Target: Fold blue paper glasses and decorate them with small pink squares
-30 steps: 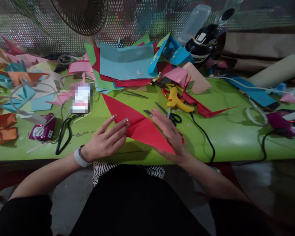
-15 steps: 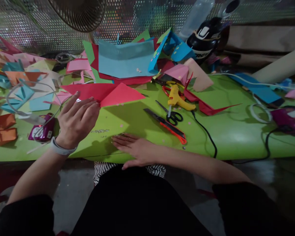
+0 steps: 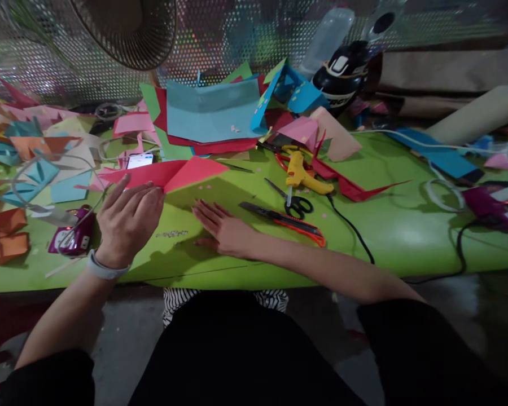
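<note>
My left hand [image 3: 130, 217], with a pale band at the wrist, is closed on the near side of a folded red paper [image 3: 190, 176], raised above the table. Its thumb side is hidden beneath the paper. My right hand [image 3: 226, 228] lies low over the green tabletop [image 3: 220, 270], fingers stretched forward with nothing in them. Between the hands is a small scatter of tiny shiny bits [image 3: 172, 233]. Right of my right hand lies a box cutter [image 3: 285, 220] with an orange-edged handle. Beyond it are black scissors [image 3: 298, 206] and a yellow glue gun [image 3: 305, 175].
Stacked coloured sheets [image 3: 211, 110] stand at the back, with a lit phone [image 3: 140, 160] left of them. Folded paper pieces [image 3: 44, 141] crowd the left. A fan [image 3: 129, 28] and a black-capped bottle [image 3: 341, 76] stand behind. A black cord [image 3: 353, 228] runs off the near edge.
My right hand has moved forward from the table's near edge, toward the red paper. The red paper has shifted left and lower in view, uncovering the phone. The view has tilted slightly.
</note>
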{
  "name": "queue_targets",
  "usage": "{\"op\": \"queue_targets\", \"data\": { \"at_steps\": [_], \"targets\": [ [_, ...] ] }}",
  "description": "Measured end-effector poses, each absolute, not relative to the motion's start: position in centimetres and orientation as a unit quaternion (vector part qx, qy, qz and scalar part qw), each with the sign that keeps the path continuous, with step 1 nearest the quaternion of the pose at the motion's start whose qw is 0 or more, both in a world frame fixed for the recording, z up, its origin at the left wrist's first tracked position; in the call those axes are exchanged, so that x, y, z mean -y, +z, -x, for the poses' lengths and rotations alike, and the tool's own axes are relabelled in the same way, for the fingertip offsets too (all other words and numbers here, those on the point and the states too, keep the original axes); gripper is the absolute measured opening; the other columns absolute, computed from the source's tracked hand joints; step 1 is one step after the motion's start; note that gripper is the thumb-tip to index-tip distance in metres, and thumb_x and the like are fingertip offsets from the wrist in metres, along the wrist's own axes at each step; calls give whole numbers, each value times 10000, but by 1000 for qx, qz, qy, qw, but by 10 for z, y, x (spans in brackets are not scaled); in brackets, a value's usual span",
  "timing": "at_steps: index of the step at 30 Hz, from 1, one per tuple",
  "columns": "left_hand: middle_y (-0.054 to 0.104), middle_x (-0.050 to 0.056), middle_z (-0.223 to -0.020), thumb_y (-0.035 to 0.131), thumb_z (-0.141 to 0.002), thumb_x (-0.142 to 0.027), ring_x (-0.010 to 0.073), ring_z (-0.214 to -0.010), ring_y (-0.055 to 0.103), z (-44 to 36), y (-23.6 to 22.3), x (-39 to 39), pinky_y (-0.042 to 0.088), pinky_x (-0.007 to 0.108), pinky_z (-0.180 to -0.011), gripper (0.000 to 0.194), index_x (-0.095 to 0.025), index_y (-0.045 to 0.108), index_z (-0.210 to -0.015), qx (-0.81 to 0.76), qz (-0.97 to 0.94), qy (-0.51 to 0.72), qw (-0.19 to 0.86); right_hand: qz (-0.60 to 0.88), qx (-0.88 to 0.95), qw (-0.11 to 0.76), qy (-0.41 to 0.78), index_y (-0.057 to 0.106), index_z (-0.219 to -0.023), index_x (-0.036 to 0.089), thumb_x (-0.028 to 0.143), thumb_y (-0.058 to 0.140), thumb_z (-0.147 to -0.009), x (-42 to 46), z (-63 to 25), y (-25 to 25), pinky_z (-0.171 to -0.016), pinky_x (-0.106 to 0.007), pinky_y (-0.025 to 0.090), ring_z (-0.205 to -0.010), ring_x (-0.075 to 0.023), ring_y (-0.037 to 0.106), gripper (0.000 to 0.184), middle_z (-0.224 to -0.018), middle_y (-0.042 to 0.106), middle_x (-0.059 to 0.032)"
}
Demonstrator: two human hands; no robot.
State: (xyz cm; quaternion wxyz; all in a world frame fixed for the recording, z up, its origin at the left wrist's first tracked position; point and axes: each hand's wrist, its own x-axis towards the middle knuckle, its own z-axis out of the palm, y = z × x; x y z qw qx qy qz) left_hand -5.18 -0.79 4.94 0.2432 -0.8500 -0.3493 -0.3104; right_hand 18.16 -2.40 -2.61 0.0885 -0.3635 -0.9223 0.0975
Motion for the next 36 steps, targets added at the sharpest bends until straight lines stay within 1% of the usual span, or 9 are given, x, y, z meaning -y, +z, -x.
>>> {"op": "queue_targets", "data": {
  "at_steps": [3, 8, 13, 16, 22, 26, 30, 33, 36],
  "targets": [
    [770, 53, -966, 642, -890, -142, 219, -912, 735, 51, 50, 4, 532, 435, -1017, 205, -213, 640, -1082, 348, 850, -300, 258, 386, 912, 68, 121, 196, -1575, 60, 609, 325, -996, -1, -149, -24, -1256, -444, 175, -1538, -269, 102, 809, -1653, 128, -155],
    [773, 66, -929, 647, -877, -119, 213, -864, 740, 46, 46, 12, 544, 421, -1012, 200, -186, 637, -1065, 326, 871, -258, 263, 508, 848, 29, 149, 288, -1551, 41, 633, 337, -977, -27, -164, -23, -1259, -479, 194, -1521, -315, 183, 826, -1626, 255, -165],
    [775, 59, -954, 593, -899, -94, 202, -878, 740, 36, 37, 20, 564, 423, -995, 189, -182, 655, -1055, 302, 895, -240, 222, 601, 787, 88, 105, 370, -1480, -68, 411, 339, -1021, -12, -226, -26, -1238, -490, 261, -1490, -331, 288, 664, -1566, 350, -253],
    [770, 67, -944, 554, -912, -78, 208, -901, 733, 24, 32, 20, 575, 424, -977, 185, -167, 673, -1022, 288, 909, -219, 208, 523, 829, 184, 76, 414, -1490, 58, 336, 290, -1035, 12, -246, -32, -1215, -511, 306, -1470, -271, 351, 548, -1536, 443, -176],
    [755, 90, -931, 501, -953, -88, 209, -883, 720, 1, 24, 23, 599, 410, -913, 202, -148, 677, -1032, 261, 928, -195, 179, 389, 906, 135, 96, 467, -1466, 136, 445, 412, -1007, 20, -285, -52, -1164, -494, 394, -1420, -262, 439, 556, -1479, 528, -136],
    [749, 94, -911, 494, -954, -72, 198, -866, 714, -12, 13, 30, 587, 414, -933, 219, -124, 662, -1085, 239, 937, -192, 168, 439, 868, 218, 81, 447, -1473, 141, 311, 384, -1006, 10, -313, -51, -1103, -502, 465, -1339, -266, 534, 500, -1418, 585, -151],
    [755, 71, -882, 489, -951, -57, 174, -811, 709, -26, 5, 36, 584, 390, -941, 219, -119, 676, -1048, 226, 931, -170, 231, 471, 815, 338, 8, 250, -1574, 176, 202, 413, -953, 33, -308, -28, -1091, -550, 459, -1357, -296, 505, 642, -1472, 530, -143],
    [745, 85, -828, 482, -946, -47, 172, -730, 690, -34, 2, 37, 584, 375, -920, 215, -91, 691, -973, 232, 926, -171, 242, 358, 896, 259, -48, 269, -1571, 211, 194, 460, -921, 54, -286, -13, -1154, -591, 359, -1384, -301, 475, 678, -1488, 522, -115],
    [714, 75, -749, 469, -944, -45, 175, -690, 672, -38, 0, 36, 584, 383, -897, 237, -103, 694, -897, 241, 935, -158, 207, 316, 933, 154, -73, 495, -1444, 181, 167, 461, -948, 59, -270, -12, -1159, -646, 306, -1380, -303, 483, 497, -1449, 562, -130]
  ]
}}
